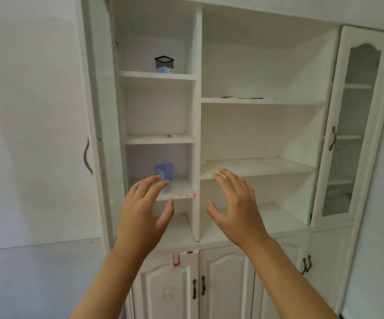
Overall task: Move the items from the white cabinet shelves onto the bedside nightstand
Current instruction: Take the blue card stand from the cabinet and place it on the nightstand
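Both hands are hanging in front of the white cabinet (198, 125), and neither one is gripping anything. The left hand (143, 210) is spreading its fingers wide, thumb out to the side, fingertips overlapping the front of a blue box (164, 172) that is sitting on the lower left shelf; whether they are actually touching it, I cannot tell. The right hand (234, 203) is splaying open too, palm facing left, empty, in front of the wide middle shelves. Up top, a dark mesh container (164, 64) is standing upright on the highest left shelf, well apart from both hands.
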